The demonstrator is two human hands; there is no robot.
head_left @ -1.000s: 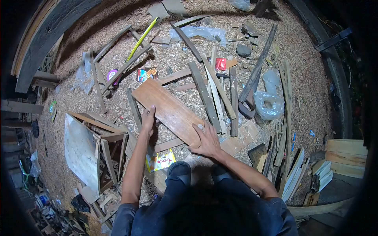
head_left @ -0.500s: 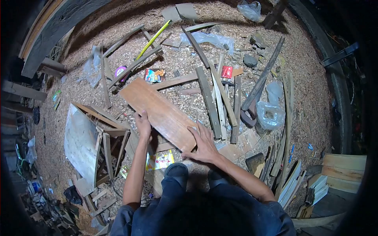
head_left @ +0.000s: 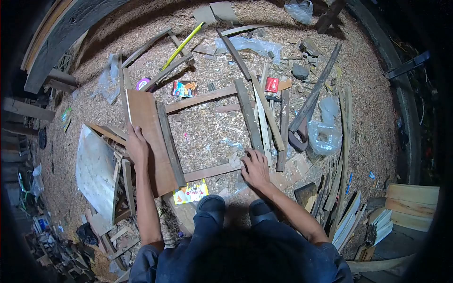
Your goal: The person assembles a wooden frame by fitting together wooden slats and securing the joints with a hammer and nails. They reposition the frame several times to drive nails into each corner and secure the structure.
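A flat brown wooden board (head_left: 150, 137) stands along the left side of a rectangular wooden frame (head_left: 169, 141). Its outer long edge is in my left hand (head_left: 137, 145), thumb on the top face and the other fingers partly hidden. At the frame's near right corner, my right hand (head_left: 256, 169) has its fingers bent over the wood. The frame lies flat on the shavings-covered ground, just ahead of my feet.
Loose wooden strips (head_left: 269, 113), a hammer (head_left: 272, 98) and a handsaw (head_left: 298, 139) lie right of the frame. A yellow tape measure blade (head_left: 183, 46) stretches beyond it. A pale-panelled wooden piece (head_left: 96, 167) stands left; snack wrappers (head_left: 191, 192) and plastic bags (head_left: 324, 137) are scattered around.
The board has swung from lying diagonally across the frame to its left side, exposing the frame's opening. My left hand moved left with it; my right hand left the board for the frame's corner.
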